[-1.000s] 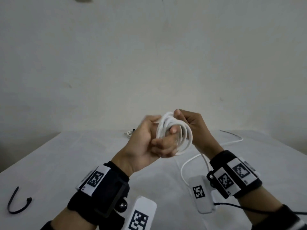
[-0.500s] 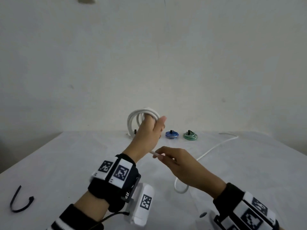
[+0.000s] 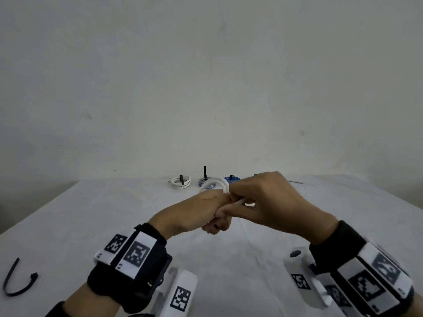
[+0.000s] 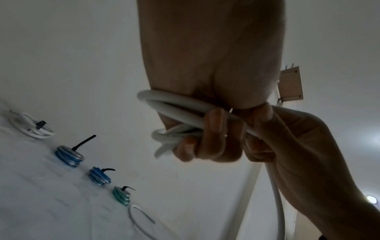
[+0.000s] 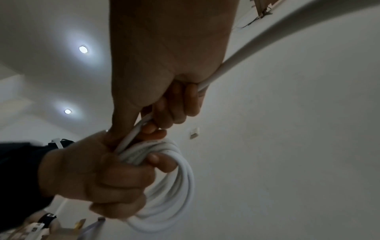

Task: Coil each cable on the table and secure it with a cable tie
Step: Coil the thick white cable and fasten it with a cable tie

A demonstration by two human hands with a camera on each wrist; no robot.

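My left hand (image 3: 214,221) grips a coil of white cable (image 3: 216,184) above the middle of the table; its fingers (image 4: 213,138) curl round the bundled loops (image 5: 174,175). My right hand (image 3: 239,202) is pressed against the left one and pinches the loose strand (image 5: 131,136) of the same cable right at the coil. The rest of that strand (image 4: 276,199) hangs down past the right wrist, and its tail (image 4: 141,219) lies on the table. A black cable tie (image 3: 17,282) lies open on the table at the near left.
Along the far edge of the white table (image 3: 91,225) sit tied coils: a white one (image 3: 180,181), two blue ones (image 4: 68,157) (image 4: 99,176) and a green one (image 4: 121,196). A bare wall stands behind them.
My left hand has come down from its raised position with the coil. My right hand has moved up with the strand and now meets the left hand at the coil.
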